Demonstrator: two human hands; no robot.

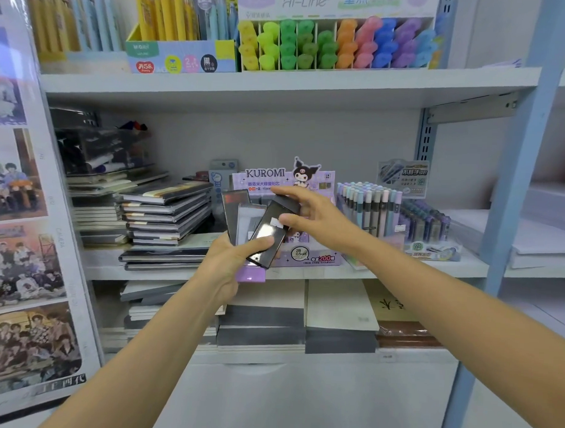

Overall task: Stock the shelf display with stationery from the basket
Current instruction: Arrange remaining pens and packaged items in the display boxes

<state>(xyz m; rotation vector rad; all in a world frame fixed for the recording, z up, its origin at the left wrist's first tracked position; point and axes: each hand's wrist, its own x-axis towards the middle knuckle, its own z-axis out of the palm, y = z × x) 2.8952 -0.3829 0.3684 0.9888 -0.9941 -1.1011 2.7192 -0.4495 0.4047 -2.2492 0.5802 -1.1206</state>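
The shelf (pixel 289 82) carried stacked notebooks (pixel 166 216) at nine o'clock of the purple Kuromi display box (pixel 305 256), with capped pens (pixel 368 204) at its three o'clock. In front of the box, the left hand (pixel 231 260) was clamped on a fan of dark lead cases (pixel 242 222). The right hand (pixel 313 215) pinched the frontmost case (pixel 267 235) by its top.
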